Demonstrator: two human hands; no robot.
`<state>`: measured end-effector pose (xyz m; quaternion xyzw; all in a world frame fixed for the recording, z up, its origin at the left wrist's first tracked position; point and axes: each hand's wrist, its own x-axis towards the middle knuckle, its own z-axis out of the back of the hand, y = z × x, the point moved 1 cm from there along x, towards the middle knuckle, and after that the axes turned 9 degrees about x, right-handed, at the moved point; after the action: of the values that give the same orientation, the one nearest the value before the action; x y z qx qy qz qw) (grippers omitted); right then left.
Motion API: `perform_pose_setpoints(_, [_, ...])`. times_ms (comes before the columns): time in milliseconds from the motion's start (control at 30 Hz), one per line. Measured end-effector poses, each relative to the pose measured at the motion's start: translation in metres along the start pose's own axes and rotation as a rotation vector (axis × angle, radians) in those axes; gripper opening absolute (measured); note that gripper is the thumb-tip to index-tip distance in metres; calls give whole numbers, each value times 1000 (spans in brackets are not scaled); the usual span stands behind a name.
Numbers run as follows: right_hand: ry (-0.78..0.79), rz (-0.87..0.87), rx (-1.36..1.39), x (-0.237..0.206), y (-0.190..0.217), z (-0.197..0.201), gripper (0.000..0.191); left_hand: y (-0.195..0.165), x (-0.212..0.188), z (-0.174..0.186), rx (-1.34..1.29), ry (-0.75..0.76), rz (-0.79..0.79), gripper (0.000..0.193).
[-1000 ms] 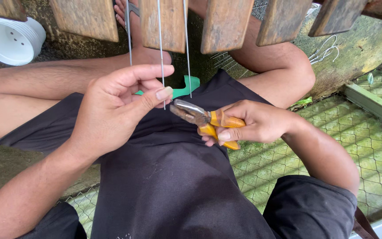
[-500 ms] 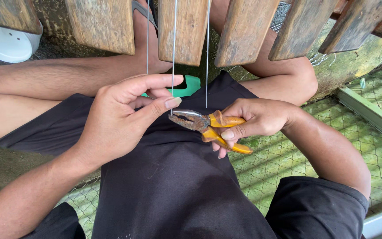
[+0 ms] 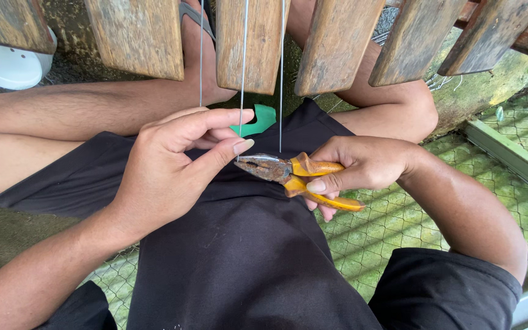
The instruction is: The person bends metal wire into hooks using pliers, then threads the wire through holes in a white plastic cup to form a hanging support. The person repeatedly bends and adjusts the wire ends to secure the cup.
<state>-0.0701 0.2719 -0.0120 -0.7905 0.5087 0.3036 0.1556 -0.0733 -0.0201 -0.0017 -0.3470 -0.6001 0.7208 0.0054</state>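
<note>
Below the planks (image 3: pixel 252 43), the wire (image 3: pixel 242 85) hangs upright, its low end pinched in the left hand (image 3: pixel 172 165). Just right of it, the right hand (image 3: pixel 362 168) grips pliers (image 3: pixel 288 174), jaws apparently closed, pointing left.

The person wears a black short-sleeved shirt (image 3: pixel 239 269), plain and slightly creased, its sleeves ending above the elbows, and black shorts (image 3: pixel 68 177) reaching mid-thigh. Forearms, knees and both hands are bare: left hand (image 3: pixel 172 168), right hand (image 3: pixel 362 165), with short, unpainted nails. A grey sandal strap (image 3: pixel 198 15) crosses one foot.
</note>
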Motion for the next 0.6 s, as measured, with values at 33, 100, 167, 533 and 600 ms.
perform_pose_setpoints(33, [-2, -13, -13, 0, 0, 1, 44, 0, 0, 0, 2, -3, -6, 34])
perform_pose_setpoints(100, [33, 5, -9, 2, -1, 3, 41, 1, -1, -1, 9, 4, 2, 34])
perform_pose_setpoints(167, [71, 19, -37, 3, -1, 6, 35, 1, -1, -1, 14, 7, 7, 34])
perform_pose_setpoints(533, [-119, -114, -343, 7, 6, -7, 28, -4, -3, -2, 10, 43, 36, 31])
perform_pose_setpoints(600, [-130, -45, -395, 9, 9, -10, 28, -4, -3, -2, 17, 37, 38, 31])
